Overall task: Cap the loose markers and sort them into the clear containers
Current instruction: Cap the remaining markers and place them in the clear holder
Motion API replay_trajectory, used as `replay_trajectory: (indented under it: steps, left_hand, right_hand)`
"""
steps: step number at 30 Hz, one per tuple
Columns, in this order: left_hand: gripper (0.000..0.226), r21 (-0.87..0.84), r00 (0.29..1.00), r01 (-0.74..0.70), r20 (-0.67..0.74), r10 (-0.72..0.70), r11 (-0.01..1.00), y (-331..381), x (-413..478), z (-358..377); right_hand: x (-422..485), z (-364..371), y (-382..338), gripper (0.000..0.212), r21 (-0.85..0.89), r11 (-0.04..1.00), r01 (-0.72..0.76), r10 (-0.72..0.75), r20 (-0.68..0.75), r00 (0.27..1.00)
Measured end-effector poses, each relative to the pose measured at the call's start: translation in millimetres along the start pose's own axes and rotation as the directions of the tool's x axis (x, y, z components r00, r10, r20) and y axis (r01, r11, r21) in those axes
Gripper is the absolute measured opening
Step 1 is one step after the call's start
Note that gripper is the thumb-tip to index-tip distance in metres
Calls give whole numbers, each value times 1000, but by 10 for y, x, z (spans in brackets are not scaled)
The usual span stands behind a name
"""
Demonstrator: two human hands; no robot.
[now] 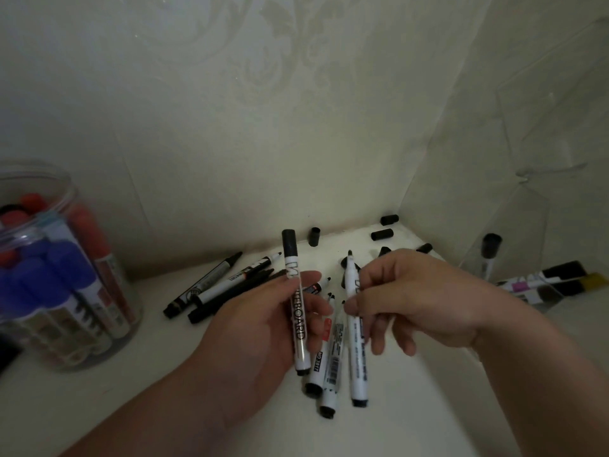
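A: Item one, left hand (263, 328)?
B: Grip pinching a capped whiteboard marker (294, 301), upright, black cap on top.
A: Item two, right hand (412, 298)?
B: Grip closed around an uncapped marker (354, 324), nib up, held just beside the first.
A: Loose stock on the desk (99, 407)?
B: Several uncapped markers (227, 285) lying left of the hands, others under them; black caps (382, 234) scattered near the back corner (exact count unclear).
A: Containers?
B: Round clear jar (62, 275), far left, packed with blue- and red-capped markers standing upright. Clear box (514, 232), right, holding one black-capped marker (489, 255) upright and others lying.
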State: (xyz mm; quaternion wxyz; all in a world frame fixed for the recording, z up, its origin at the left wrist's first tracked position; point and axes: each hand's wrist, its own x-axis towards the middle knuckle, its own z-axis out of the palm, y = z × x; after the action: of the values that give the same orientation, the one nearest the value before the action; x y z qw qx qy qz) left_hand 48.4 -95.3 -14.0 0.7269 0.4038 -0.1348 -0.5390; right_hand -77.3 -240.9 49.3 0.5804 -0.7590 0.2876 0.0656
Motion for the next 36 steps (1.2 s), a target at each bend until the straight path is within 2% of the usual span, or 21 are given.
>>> replay_trajectory:
  steps: [3,5,8,11,14,17,19,21,24,25,27,29,31,33,36]
  left_hand:
    - [39,-21,999,-11,36,12,1000,-2,5,-8]
    - [43,-19,998,-32,58,33,999,7,8,-25]
    - [53,37,992,-84,102,80,996,12,8,-55]
    - [46,245,983,-159,132,129,956,-12,0,-90]
    - [36,439,981,-192,123,152,878,-28,-20,-76]
    - [27,417,976,-209,147,161,885,-8,-37,-43]
    - [31,388,972,-221,166,169,895,6,-43,-38]
    - [37,368,974,-214,147,170,905,9,-34,-48]
    - [31,342,980,-192,123,159,920,4,-32,-48]
    - [27,323,980,-184,128,149,928,3,-34,-39]
    - [18,267,985,-156,120,128,951,11,-39,-20]
    - [16,218,990,-126,91,109,968,21,-39,-19]
    - [20,201,991,-117,83,102,973,24,-38,-23]
    - [20,194,993,-109,70,97,975,30,-34,-25]
    - [16,161,995,-99,48,93,982,38,-23,-15]
  right_hand:
    - [42,34,26,40,88,990,113,-113,-3,994]
    - [54,59,34,40,156,973,167,-167,-15,986]
    - [44,94,12,37,268,948,169,-160,-57,986]
    - [33,145,-32,21,326,929,172,-149,-93,984]
    - [41,191,-66,24,317,927,198,-147,-178,973]
    - [54,204,-60,28,310,925,221,-166,-196,967]
    - [58,174,-43,26,368,899,236,-199,-137,970]
    - [65,122,-15,15,459,856,239,-233,-72,970]
    - [77,67,11,16,508,832,222,-223,-60,973]
    - [93,68,9,17,495,839,225,-206,-93,974]
    - [148,60,30,19,377,884,275,-175,-277,945]
    - [209,7,66,18,153,940,304,-180,-536,825]
    - [229,-99,70,15,-42,968,246,-206,-691,693]
    - [223,-227,37,12,-189,975,121,-222,-740,634]
    - [307,-380,-8,17,-427,893,-141,-245,-724,645]
